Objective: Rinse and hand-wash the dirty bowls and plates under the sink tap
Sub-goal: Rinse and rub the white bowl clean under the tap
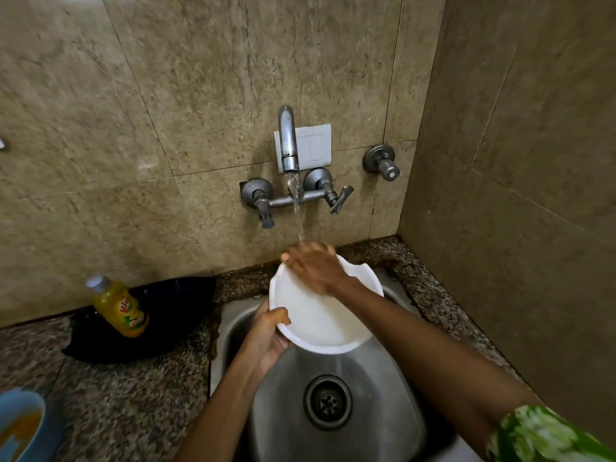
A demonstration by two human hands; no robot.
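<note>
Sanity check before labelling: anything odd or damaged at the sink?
Yes: the white plate has a chipped or notched far rim by the right hand. A wall switch plate also sits directly behind the running tap, an odd spot near water.

Item count, head view:

- Hands: two. One left hand [266, 331] and one right hand [313, 266], both in contact with the same dish.
- White plate [320, 315]: one.
- Blue bowl [20, 425]: one, partly cut off at the lower left edge.
- Sink [366, 411]: one basin, with one drain [328, 402].
- Tap spout [288, 141]: one, with one stream of water.
- Lever handles on the mixer: two, a left lever [265, 213] and a right lever [340, 199].
- Separate wall valve [383, 163]: one.
- White wall plate [315, 145]: one.
- Yellow bottle [118, 308]: one.
- Black cloth [166, 315]: one.
- Green patterned sleeve [546, 438]: one.
</note>
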